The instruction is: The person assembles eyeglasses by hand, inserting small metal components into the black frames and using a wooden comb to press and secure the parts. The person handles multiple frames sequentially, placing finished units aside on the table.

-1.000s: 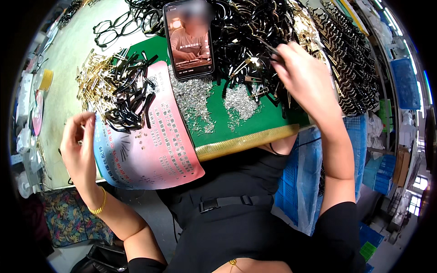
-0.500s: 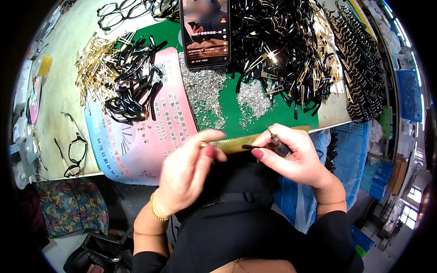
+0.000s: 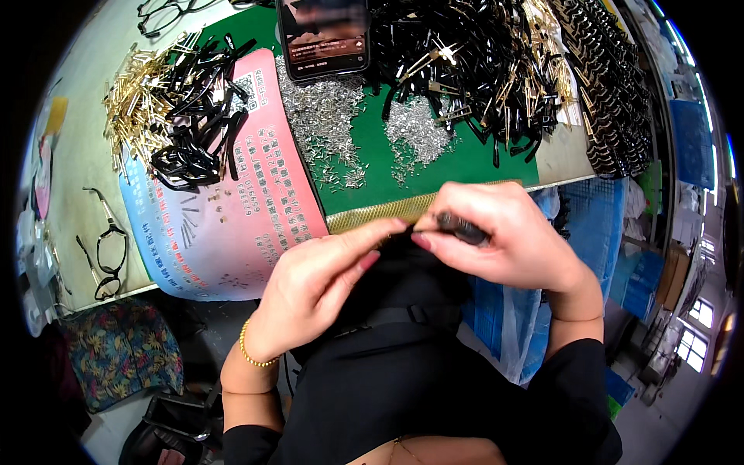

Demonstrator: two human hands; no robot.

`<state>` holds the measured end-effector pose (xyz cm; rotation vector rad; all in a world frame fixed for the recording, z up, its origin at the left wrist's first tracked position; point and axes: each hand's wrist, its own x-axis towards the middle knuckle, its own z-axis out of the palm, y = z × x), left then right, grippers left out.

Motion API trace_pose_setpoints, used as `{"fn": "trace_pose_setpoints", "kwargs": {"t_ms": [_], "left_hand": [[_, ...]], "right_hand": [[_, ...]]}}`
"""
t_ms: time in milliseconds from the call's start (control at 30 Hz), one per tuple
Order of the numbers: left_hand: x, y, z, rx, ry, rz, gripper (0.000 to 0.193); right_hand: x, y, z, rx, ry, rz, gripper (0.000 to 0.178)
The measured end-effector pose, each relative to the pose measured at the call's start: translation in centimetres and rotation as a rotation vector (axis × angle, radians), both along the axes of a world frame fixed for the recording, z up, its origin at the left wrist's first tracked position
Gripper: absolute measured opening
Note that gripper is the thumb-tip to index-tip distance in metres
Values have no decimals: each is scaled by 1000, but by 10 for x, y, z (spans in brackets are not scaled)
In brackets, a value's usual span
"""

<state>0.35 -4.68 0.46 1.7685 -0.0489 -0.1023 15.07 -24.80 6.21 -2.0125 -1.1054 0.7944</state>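
My left hand, with a gold bead bracelet at its wrist, is at the table's near edge. Its index finger and thumb are bent toward each other around something small that I cannot make out. Close by, my right hand is wrapped round a small screwdriver with a dark knurled handle; its shaft is hidden by my fingers. The fingertips of both hands almost meet in front of a gold mesh strip along the edge. Beyond them lie two heaps of tiny silver screws on a green mat.
A phone stands at the back. Gold and black glasses temples are piled at left, with a bigger heap at right. A pink-and-blue printed sheet overhangs the front edge. Glasses frames lie far left; blue crates stand right.
My right hand has moved left and turned, bringing the screwdriver closer to my left hand. The left fingers have stretched toward it. The view has shifted, so the table sits higher and further left.
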Motion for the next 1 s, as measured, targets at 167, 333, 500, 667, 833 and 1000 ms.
{"fn": "trace_pose_setpoints", "kwargs": {"t_ms": [167, 333, 500, 667, 833, 1000], "left_hand": [[1, 3, 6, 452, -262, -149, 48], [-3, -1, 2, 502, -308, -160, 46], [-5, 3, -4, 582, -193, -81, 57], [2, -12, -3, -102, 170, 389, 42], [33, -29, -5, -172, 192, 334, 39], [24, -30, -10, -209, 213, 266, 39]], "right_hand": [[-3, -7, 0, 71, -181, 236, 19], [-16, -7, -4, 14, -156, 217, 20], [3, -14, -7, -241, -104, 14, 35], [7, -20, -20, -316, -517, 34, 35], [8, -19, -28, -309, -579, 67, 46], [8, -18, -32, -294, -540, 33, 41]]}}
